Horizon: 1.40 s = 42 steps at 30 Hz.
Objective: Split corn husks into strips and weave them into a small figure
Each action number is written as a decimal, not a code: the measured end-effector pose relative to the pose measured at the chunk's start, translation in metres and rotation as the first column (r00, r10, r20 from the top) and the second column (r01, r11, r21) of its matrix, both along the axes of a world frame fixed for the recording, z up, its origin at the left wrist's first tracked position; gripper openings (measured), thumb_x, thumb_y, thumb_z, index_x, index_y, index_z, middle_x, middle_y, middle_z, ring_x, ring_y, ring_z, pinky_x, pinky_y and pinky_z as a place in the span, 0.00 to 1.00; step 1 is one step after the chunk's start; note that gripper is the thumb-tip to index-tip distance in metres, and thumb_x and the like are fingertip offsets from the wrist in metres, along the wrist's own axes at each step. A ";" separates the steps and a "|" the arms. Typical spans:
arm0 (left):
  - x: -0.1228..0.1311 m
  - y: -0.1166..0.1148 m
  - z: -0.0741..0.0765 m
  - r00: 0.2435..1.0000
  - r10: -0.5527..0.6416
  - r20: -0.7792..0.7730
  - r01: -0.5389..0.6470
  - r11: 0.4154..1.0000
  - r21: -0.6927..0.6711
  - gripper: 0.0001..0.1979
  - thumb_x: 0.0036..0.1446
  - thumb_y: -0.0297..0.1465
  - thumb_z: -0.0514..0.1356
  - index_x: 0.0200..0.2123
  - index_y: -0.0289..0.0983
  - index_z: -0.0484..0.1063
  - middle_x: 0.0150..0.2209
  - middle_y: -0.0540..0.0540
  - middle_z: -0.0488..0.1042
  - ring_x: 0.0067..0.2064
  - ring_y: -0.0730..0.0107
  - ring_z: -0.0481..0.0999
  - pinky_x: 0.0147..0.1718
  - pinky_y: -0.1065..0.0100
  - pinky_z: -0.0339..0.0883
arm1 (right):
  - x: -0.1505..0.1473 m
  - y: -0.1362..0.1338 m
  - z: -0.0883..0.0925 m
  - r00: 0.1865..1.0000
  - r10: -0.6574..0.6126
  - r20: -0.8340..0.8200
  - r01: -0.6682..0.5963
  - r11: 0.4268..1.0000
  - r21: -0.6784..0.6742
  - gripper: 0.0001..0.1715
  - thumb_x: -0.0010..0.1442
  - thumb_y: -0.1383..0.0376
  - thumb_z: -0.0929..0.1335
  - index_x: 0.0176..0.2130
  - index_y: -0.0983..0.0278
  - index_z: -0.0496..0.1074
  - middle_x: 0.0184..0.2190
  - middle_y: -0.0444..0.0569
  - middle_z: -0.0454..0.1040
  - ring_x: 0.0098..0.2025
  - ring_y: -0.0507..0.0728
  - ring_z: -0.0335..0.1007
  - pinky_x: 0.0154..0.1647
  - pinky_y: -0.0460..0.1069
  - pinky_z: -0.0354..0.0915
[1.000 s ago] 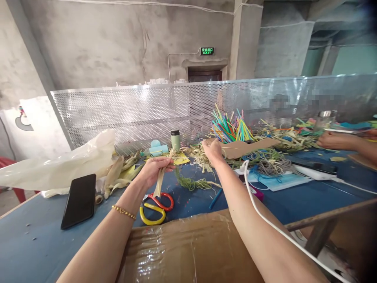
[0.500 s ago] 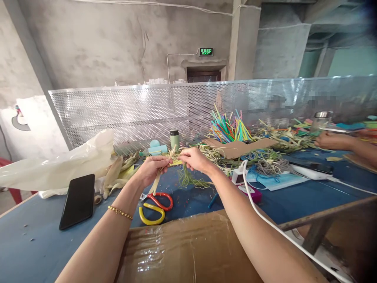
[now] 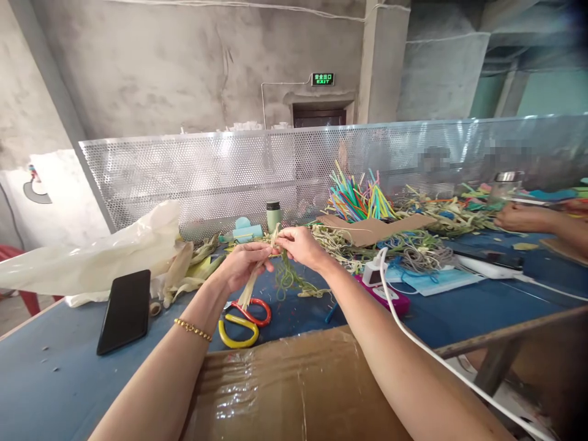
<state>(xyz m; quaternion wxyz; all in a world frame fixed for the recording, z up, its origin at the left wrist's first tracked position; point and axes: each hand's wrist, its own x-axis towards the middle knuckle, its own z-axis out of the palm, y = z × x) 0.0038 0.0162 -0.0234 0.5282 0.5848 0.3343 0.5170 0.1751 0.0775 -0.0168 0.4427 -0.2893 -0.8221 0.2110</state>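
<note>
Pale strip [image 3: 250,285] is pinched by left hand [image 3: 242,263]; right hand [image 3: 301,246] is now brought alongside (grip can't be told), so work is two-handed.

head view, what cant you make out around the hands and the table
All in the head view:
Where the left hand and right hand meet at the pale husk strip: fingers cover it; the right's grip is unclear.
Scissors: blades mostly hidden behind the left forearm.
Blue stick: partly hidden by the right forearm.
Co-worker's hand: too small to tell what it holds.
</note>
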 end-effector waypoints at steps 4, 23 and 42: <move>-0.003 -0.004 0.002 0.987 -0.129 0.091 0.125 0.991 0.041 0.06 0.50 0.30 0.65 0.31 0.32 0.76 0.27 0.47 0.72 0.21 0.79 0.64 0.21 0.72 0.55 | 0.004 0.004 0.003 0.993 -0.107 0.059 0.095 0.981 0.172 0.14 0.59 0.65 0.66 0.23 0.67 0.71 0.18 0.43 0.67 0.21 0.48 0.59 0.26 0.44 0.53; -0.041 0.001 0.014 0.959 -0.040 0.281 0.018 0.996 0.083 0.03 0.51 0.26 0.63 0.30 0.31 0.73 0.23 0.50 0.67 0.20 0.81 0.60 0.19 0.76 0.55 | 0.051 0.032 -0.002 0.723 -0.616 0.311 0.557 0.787 0.264 0.10 0.57 0.66 0.66 0.27 0.67 0.75 0.29 0.54 0.75 0.33 0.56 0.68 0.34 0.48 0.56; -0.015 0.007 0.003 0.909 0.416 0.028 -0.417 0.905 0.084 0.10 0.41 0.31 0.67 0.27 0.29 0.78 0.16 0.51 0.65 0.17 0.81 0.57 0.17 0.73 0.44 | -0.004 -0.003 -0.003 0.995 0.035 0.098 -0.040 0.998 0.056 0.09 0.57 0.64 0.67 0.28 0.67 0.73 0.21 0.43 0.69 0.23 0.49 0.60 0.25 0.45 0.54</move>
